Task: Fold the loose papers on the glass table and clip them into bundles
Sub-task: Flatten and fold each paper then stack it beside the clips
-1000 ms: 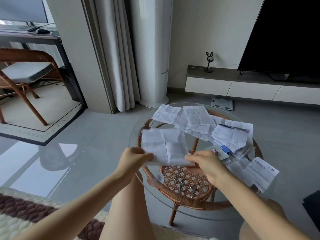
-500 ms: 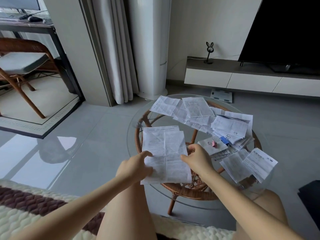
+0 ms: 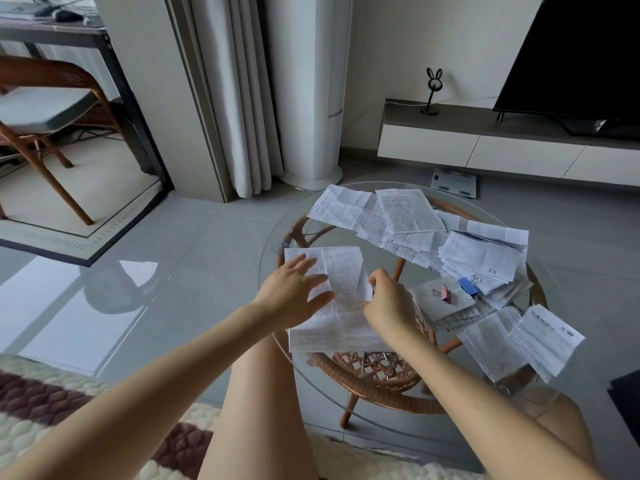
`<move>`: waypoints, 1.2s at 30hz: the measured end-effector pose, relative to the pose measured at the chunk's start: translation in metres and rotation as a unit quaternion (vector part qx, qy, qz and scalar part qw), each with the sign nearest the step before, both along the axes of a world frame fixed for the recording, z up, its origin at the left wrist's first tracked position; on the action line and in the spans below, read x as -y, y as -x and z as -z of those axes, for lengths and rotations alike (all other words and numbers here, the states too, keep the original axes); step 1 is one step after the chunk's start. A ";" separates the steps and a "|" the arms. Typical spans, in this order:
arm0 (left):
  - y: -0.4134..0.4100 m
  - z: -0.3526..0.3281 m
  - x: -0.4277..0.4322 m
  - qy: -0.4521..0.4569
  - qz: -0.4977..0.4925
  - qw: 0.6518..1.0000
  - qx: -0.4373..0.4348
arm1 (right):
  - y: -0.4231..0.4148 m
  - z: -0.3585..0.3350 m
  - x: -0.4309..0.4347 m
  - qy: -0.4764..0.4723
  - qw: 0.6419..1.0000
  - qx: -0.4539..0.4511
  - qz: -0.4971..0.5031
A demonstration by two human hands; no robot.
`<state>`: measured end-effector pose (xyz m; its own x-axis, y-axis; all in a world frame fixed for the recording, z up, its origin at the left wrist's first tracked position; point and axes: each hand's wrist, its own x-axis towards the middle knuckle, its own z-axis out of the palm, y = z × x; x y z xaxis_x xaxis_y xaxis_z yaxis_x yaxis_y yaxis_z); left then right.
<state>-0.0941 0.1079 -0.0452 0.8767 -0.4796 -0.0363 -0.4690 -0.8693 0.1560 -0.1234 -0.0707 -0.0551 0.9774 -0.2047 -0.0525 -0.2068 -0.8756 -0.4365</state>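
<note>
The creased white printed sheet (image 3: 346,282) lay on the near-left part of the round glass table (image 3: 388,427). The left grip (image 3: 294,292) rested on it, open with fingers spread flat. The right grip (image 3: 389,303), fingers curled, pinched its right edge.

- The bare left arm stretches in from 7 o'clock, forearm aimed toward 1 o'clock.
- The left hand (image 3: 294,292) lies palm down, fingers straight and spread, flat on the sheet (image 3: 343,282).
- The right arm reaches from 5 o'clock toward 11 o'clock.
- The right hand (image 3: 391,303) is knuckles up, fingers curled, pinching the sheet's right edge.
- The hands are near each other but apart.
</note>
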 end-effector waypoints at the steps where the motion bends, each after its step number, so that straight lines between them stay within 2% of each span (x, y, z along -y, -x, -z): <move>1: -0.004 0.002 0.003 -0.008 -0.004 0.999 -0.039 | -0.003 -0.001 -0.001 0.003 1.000 -0.001 -0.001; 3: -0.009 0.007 0.011 -0.019 -0.022 0.995 -0.095 | -0.008 -0.002 -0.002 0.007 1.000 -0.002 -0.002; 6: -0.007 0.016 0.020 -0.044 -0.057 0.990 -0.123 | -0.011 -0.001 -0.004 0.003 1.000 -0.002 -0.002; 10: 0.003 0.032 0.022 -0.070 -0.063 0.993 -0.072 | -0.009 0.001 -0.003 -0.019 1.000 0.013 0.001; 16: 0.008 0.052 0.018 -0.058 -0.050 0.997 -0.021 | -0.005 0.005 0.000 -0.051 0.999 0.012 0.008; 36: 0.005 0.045 0.015 -0.055 -0.049 0.997 -0.024 | -0.007 0.003 -0.001 -0.045 0.999 0.006 0.011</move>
<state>-0.0991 0.0932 -0.0898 0.9152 -0.3824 -0.1267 -0.3752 -0.9237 0.0777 -0.1160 -0.0696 -0.0585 0.9735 -0.2206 -0.0609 -0.2199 -0.8277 -0.5164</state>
